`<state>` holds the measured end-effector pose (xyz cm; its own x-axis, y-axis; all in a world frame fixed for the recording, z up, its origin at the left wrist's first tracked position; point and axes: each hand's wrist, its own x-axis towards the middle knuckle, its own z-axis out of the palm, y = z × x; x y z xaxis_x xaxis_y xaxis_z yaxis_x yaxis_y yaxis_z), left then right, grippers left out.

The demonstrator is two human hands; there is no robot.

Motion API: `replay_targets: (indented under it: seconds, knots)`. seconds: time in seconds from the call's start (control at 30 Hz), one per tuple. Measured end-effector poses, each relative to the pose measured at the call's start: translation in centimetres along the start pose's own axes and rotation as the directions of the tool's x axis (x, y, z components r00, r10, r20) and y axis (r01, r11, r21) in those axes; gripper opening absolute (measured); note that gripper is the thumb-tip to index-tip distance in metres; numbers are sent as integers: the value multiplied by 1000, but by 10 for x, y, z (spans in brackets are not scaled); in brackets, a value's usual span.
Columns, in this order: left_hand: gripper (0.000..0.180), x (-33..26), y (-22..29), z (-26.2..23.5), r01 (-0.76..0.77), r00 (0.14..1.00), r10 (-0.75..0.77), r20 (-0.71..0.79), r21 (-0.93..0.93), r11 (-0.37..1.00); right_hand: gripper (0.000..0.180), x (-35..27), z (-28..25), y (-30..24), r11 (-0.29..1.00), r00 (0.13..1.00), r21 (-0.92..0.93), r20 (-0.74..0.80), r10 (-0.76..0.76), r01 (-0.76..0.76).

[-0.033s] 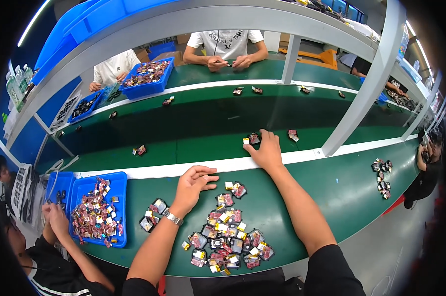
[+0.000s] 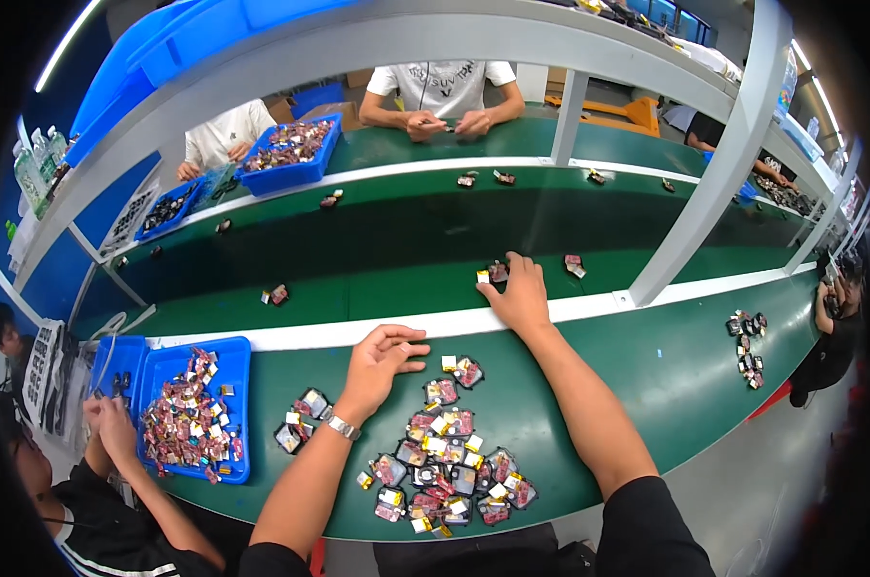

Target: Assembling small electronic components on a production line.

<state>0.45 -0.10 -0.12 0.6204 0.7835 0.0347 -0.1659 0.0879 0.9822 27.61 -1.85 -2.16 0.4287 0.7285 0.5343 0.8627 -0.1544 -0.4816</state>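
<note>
My right hand (image 2: 522,293) reaches over the white rail to the green belt. Its thumb and fingers close around a small electronic unit (image 2: 497,273), a black casing with a circuit board and a white piece; the hand partly hides it. Nothing shows in my left hand (image 2: 377,365), held over the green table with fingers apart and slightly bent. Below it and to its right, a pile of similar open casings (image 2: 445,466) with red boards and white-and-yellow battery packs covers the near table. A smaller cluster of casings (image 2: 301,419) lies left of my left wrist.
A blue tray (image 2: 246,404) heaped with boards and batteries stands left, beside a co-worker's hands (image 2: 113,426). Single units (image 2: 574,265) lie along the belt. A grey upright post (image 2: 709,163) rises right of my right hand. More casings (image 2: 745,347) lie at far right.
</note>
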Motion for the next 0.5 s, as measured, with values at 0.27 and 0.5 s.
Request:
replay_targets:
  seconds: [0.27, 0.5]
  knots:
    - [22, -2, -4, 2, 3, 1000, -3, -5, -38, 999, 55, -3, -7, 7, 923, 997, 383, 80, 12, -41]
    - [33, -1, -3, -3, 53, 999, -54, -7, -100, 994, 61, -56, -47, -81, 711, 920, 700, 317, -230, -63]
